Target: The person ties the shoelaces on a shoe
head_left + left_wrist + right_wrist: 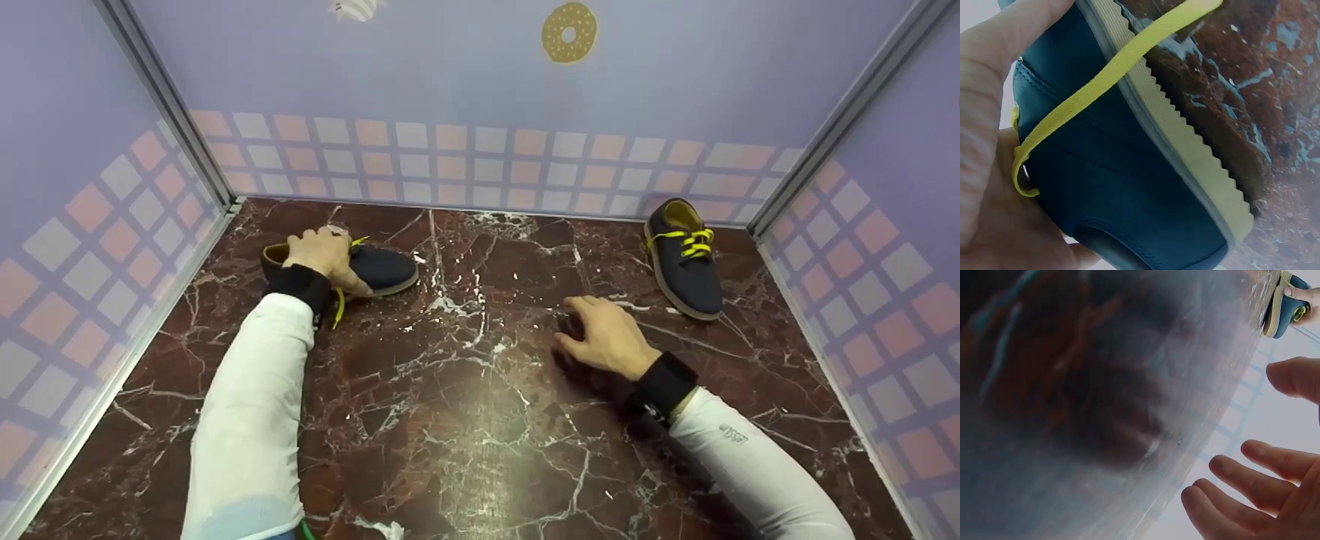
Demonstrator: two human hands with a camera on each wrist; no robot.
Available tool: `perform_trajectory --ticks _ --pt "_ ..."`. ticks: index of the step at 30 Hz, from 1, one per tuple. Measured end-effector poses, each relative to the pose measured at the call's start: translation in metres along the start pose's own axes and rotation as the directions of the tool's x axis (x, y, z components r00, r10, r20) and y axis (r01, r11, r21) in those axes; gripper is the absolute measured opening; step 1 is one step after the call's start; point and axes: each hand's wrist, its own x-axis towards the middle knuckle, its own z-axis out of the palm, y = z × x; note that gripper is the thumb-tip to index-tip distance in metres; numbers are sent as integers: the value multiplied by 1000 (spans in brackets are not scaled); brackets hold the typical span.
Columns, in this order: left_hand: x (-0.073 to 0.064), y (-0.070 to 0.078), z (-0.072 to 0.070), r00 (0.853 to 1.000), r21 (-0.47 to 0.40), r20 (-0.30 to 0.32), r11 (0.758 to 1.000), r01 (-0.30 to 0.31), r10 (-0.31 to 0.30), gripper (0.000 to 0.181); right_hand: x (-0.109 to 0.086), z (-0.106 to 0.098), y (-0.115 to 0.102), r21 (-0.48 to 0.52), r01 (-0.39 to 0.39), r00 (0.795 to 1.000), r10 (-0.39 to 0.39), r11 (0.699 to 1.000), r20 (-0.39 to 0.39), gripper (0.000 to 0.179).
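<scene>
Pale purple panels stand on three sides of the scene: a back wall [450,82], a left wall [56,172] and a right wall [900,255], each with a band of pink and whitish squares. On the back wall, a doughnut picture [569,33] is printed high up. Between these panels lies a shiny tabletop [450,412], dark reddish brown, with white veins like marble.

Near the back left corner is a dark shoe [384,268], with its toe pointing to the right. The person's left hand [319,253] is clamped on it from above, the thumb on the near side and the fingers over the top. One yellow lace [339,309] of this shoe hangs down on the near side; in the left wrist view it crosses the pale, toothed edge of the sole [1185,149].

Towards the back right corner, a second shoe [686,277] stands upright, its heel close to the back wall and its toe pointing to the near side. Its yellow laces [694,244] are tied. Well apart from the held shoe, the right hand [609,337] is in front and to the left of the second shoe. Its fingers are apart and slightly bent; if they touch the tabletop, I cannot tell. Both arms wear white sleeves [255,390] and black wristbands [664,384].
</scene>
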Motion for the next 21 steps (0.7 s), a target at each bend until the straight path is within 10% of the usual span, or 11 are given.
perform_trajectory --ticks 12,21 --pt "5 10 4 1000 2 9 1000 -7 7 100 4 2 -9 -6 9 1000 -9 1000 6 62" --pt "-15 22 -7 996 -37 85 999 -6 9 88 4 2 -14 -11 29 1000 -29 1000 -9 61"
